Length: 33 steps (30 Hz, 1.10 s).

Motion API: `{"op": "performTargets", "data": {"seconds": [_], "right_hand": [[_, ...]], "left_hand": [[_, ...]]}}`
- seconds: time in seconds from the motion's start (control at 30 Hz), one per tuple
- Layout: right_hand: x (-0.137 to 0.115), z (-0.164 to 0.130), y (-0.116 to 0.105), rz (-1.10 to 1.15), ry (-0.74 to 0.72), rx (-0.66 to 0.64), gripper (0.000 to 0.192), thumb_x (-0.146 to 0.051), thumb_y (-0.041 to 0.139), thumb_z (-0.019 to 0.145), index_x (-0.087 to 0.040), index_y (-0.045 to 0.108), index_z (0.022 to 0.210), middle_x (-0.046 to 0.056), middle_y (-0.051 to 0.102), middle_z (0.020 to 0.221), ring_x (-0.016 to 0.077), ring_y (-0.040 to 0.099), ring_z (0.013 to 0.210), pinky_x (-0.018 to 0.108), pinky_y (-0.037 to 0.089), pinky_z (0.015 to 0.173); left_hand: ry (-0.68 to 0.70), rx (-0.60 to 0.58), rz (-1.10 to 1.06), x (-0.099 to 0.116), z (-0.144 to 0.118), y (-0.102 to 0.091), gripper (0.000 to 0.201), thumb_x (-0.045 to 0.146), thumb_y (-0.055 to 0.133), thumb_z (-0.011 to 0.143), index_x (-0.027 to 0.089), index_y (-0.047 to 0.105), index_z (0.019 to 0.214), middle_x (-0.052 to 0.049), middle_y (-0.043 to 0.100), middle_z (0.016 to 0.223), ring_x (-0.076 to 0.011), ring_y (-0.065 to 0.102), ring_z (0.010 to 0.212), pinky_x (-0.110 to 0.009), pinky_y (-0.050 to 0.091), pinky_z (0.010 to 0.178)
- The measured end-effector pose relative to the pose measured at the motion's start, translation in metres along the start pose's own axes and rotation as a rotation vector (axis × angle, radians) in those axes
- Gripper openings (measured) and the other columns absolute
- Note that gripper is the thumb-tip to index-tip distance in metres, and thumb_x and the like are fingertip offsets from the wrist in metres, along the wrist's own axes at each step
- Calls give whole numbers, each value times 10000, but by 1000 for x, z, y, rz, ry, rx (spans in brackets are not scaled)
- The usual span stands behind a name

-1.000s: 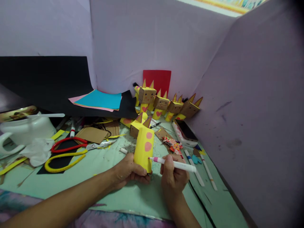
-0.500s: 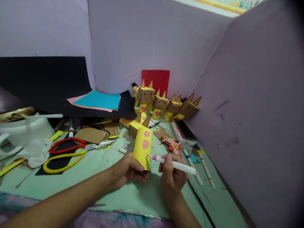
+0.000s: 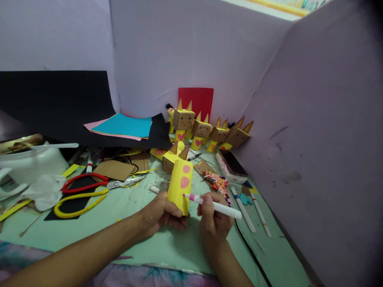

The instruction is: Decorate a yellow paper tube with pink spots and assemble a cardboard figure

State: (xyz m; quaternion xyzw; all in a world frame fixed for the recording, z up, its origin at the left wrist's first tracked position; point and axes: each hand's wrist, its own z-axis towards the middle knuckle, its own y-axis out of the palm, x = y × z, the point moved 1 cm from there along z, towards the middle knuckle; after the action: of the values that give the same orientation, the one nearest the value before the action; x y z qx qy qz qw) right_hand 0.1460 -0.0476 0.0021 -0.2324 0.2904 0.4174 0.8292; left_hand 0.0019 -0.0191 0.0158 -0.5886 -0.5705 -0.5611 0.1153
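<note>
— Over the green mat (image 3: 143,243), what did the left hand (image 3: 160,215) have?

— It gripped the yellow paper figure (image 3: 180,183) at its base, propped tilted just above the mat.

— And the right hand (image 3: 214,221)?

— Fingers pinched around a pink marker (image 3: 214,205), tip touching the figure's lower side, below two pink spots. Scissors (image 3: 89,183) lay well to the left; more markers (image 3: 243,209) rested just beside the right hand.

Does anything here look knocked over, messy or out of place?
Mostly craft clutter. The rightmost paper figure in the back row leans sideways against the wall, while its neighbours stand upright. Paper scraps lie around the scissors. The yellow figure in the left hand is tipped back while the right hand holds a pink marker to it.
</note>
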Motion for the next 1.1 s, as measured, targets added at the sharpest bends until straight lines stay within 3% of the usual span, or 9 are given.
{"op": "performTargets", "data": {"seconds": [0.47, 0.7, 0.93, 1.1], "right_hand": [[-2, 4, -2, -54, -68, 54, 190, -215, 486, 886, -187, 554, 710, -47, 516, 536, 89, 480, 417, 200, 388, 428], [-2, 2, -3, -34, -96, 6, 172, -169, 495, 880, -190, 546, 717, -65, 485, 522, 73, 445, 407, 186, 364, 427], [-7, 1, -1, -13, 6, 43, 229, -229, 482, 883, -189, 536, 664, -65, 469, 482, 81, 442, 388, 195, 341, 396], [-9, 0, -2, -6, -23, 31, 213, -210, 491, 880, -188, 550, 677, -67, 473, 480, 81, 449, 383, 196, 350, 401]], "left_hand": [[-5, 30, -64, 1, 0, -1, 312, 83, 639, 442, 58, 687, 750, -84, 705, 612, -164, 629, 481, -271, 543, 488], [-2, 46, -66, 4, 0, -1, 271, 83, 627, 445, 61, 698, 705, -93, 706, 609, -172, 630, 485, -284, 552, 497], [6, 46, -63, 3, 1, -2, 266, 91, 632, 441, 60, 707, 694, -94, 707, 627, -178, 629, 488, -288, 549, 484], [15, 41, -72, 2, 2, -3, 252, 89, 635, 446, 61, 702, 687, -88, 701, 616, -183, 630, 488, -302, 555, 490]]}}
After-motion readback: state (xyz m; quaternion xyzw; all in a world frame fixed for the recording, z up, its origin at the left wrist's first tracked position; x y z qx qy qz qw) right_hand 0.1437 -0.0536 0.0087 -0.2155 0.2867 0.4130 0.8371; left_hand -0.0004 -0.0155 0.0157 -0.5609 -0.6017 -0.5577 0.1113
